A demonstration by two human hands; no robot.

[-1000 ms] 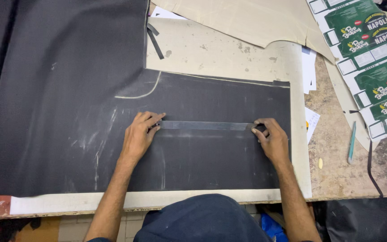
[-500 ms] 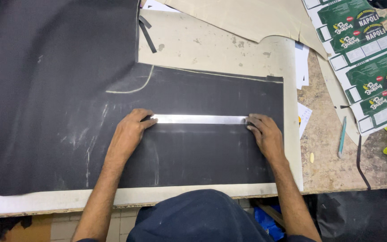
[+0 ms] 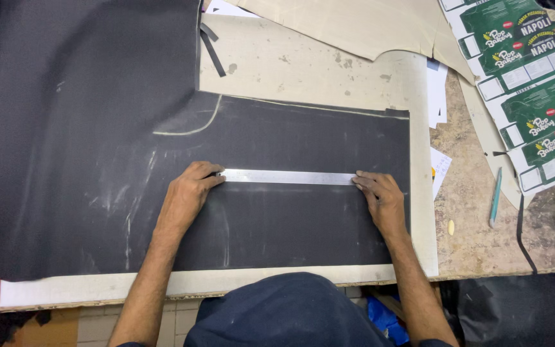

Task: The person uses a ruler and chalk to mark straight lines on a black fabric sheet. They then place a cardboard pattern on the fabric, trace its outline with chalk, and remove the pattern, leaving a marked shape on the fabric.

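A long metal ruler (image 3: 288, 177) lies flat across a sheet of black fabric (image 3: 97, 128) marked with chalk lines. My left hand (image 3: 187, 196) presses down on the ruler's left end with its fingertips. At the ruler's right end my right hand (image 3: 380, 199) rests with its fingers bent over the tip; whether it holds a piece of chalk is hidden. The fabric lies on a beige board (image 3: 303, 64) that covers the table.
A beige paper pattern piece (image 3: 367, 26) lies at the back. Green printed cartons (image 3: 534, 83) are stacked at the right. A teal pen (image 3: 495, 196) and white paper slips (image 3: 438, 96) lie on the speckled tabletop (image 3: 476, 238). A black fabric strip (image 3: 212, 48) lies near the cut edge.
The ruler and both hands have stayed in place on the fabric; the head view has shifted slightly, so everything sits a little further left in the frame.
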